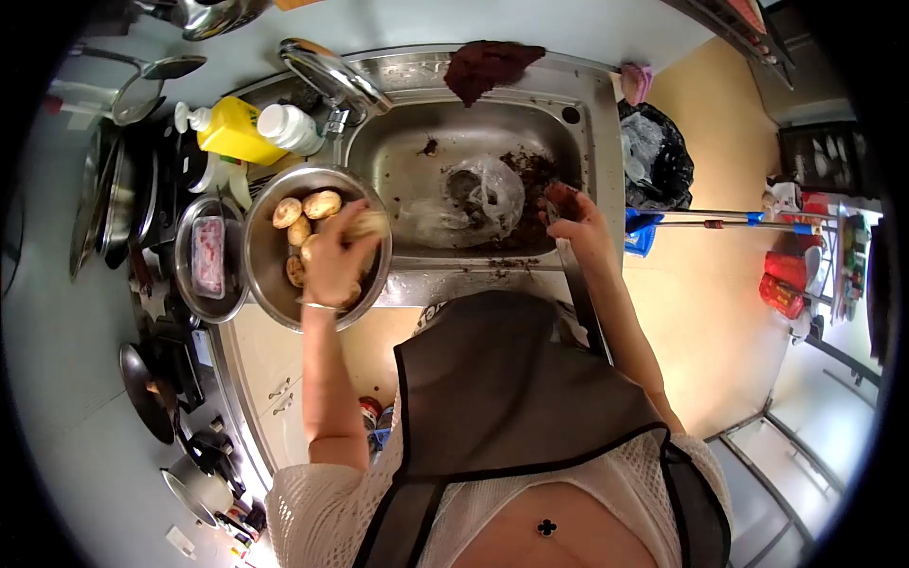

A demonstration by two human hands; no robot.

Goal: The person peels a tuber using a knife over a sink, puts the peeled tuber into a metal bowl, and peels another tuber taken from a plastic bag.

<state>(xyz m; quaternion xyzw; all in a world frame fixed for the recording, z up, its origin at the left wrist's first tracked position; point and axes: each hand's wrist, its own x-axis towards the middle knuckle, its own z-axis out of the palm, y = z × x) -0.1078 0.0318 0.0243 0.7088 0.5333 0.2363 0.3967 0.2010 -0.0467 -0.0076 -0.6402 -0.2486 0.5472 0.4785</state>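
Wall (407, 26): pale, along the back edge of the tabletop (426, 286).
Floor (691, 322): tan, glossy, beyond the right edge.
Cabinet (268, 341): cream, near the front-left corner.
Rack (838, 275): laden, across the floor.
Framed panels (828, 417): pale, brightly lit.

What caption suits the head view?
Left hand over a bowl of potatoes, right hand at a dirt-strewn sink.

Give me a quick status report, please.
Left hand on potato over bowl, grip blurred. Right hand near dirt, grip unclear. Plastic bag lying in sink.
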